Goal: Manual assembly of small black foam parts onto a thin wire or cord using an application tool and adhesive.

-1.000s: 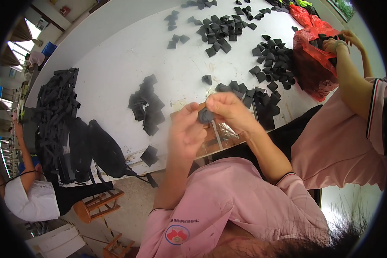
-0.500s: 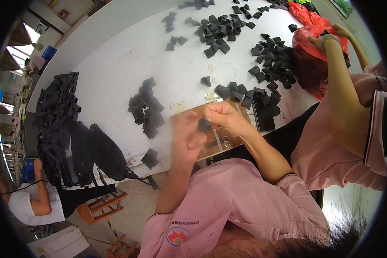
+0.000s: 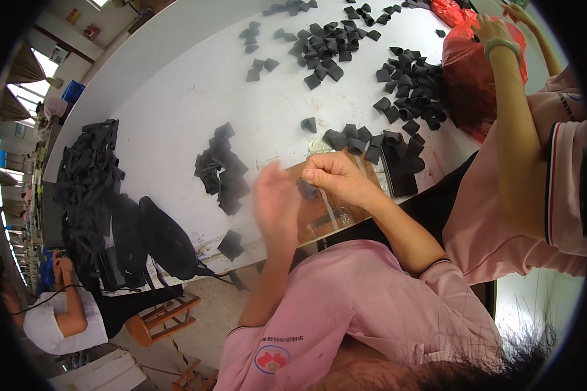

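My right hand (image 3: 337, 177) is closed, thumb against curled fingers, over a small folded black fabric piece (image 3: 308, 189) that shows below its fingertips. To its left, my left hand (image 3: 276, 201) is raised and smeared by motion, so its fingers cannot be made out well. Both hands are above a brown wooden board (image 3: 319, 218) at the table's near edge. Left of my left hand lie a loose pile of flat black pieces (image 3: 223, 166) and a single black square (image 3: 231, 246). Beyond the board sit several folded black pieces (image 3: 355, 141).
Heaps of folded black pieces (image 3: 326, 45) cover the far part of the white table (image 3: 156, 143). A black strip pile (image 3: 88, 182) and black pouch-like item (image 3: 166, 234) lie left. A dark phone-like slab (image 3: 399, 174) is right. A co-worker's hand (image 3: 492, 31) is above a red bag (image 3: 466, 78).
My left hand has moved a little left, away from my right hand, which still holds the black piece. The co-worker's hands have risen, and the red bag looks fuller and rounder.
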Demonstrator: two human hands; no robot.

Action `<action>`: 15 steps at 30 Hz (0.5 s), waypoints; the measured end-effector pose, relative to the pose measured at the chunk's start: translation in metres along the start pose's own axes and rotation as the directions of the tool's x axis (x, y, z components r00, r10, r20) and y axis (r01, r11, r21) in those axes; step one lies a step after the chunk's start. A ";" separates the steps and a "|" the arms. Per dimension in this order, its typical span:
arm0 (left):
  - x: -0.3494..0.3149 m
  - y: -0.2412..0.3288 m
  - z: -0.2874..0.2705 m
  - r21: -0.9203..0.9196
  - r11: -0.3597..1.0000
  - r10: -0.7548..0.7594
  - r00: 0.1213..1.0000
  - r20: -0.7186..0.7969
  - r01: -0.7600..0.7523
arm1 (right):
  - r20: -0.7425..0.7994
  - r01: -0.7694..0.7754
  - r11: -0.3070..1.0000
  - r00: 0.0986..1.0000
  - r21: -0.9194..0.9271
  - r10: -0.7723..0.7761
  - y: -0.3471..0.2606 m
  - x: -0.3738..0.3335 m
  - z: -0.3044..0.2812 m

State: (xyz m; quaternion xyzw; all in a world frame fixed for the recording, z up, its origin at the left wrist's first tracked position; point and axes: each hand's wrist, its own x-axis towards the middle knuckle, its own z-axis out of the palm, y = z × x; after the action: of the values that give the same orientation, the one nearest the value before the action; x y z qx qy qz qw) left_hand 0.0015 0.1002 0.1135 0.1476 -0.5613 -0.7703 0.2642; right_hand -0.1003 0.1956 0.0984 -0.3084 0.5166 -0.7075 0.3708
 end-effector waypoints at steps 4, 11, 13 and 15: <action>0.010 0.014 0.001 0.325 0.872 0.337 0.930 0.143 -0.366 | -0.175 -0.049 0.918 0.984 -0.394 -0.023 -0.019 -0.010 0.007; 0.005 0.013 -0.005 0.012 0.983 0.185 0.983 0.003 -0.186 | -0.069 0.358 0.615 0.826 -0.702 -0.559 -0.030 -0.022 0.020; 0.003 0.014 -0.008 -0.221 0.973 0.066 0.997 -0.029 -0.071 | -0.053 0.379 0.609 0.820 -0.697 -0.570 -0.033 -0.021 0.024; 0.006 0.014 -0.010 -0.390 0.918 0.098 0.994 0.053 -0.070 | -0.041 0.369 0.557 0.807 -0.744 -0.589 -0.038 -0.020 0.027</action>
State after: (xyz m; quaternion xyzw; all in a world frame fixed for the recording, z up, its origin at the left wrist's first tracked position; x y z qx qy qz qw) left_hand 0.0056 0.0853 0.1241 0.0407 -0.4131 -0.8586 0.3010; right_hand -0.0750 0.2063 0.1410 -0.4503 0.6883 -0.5651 -0.0642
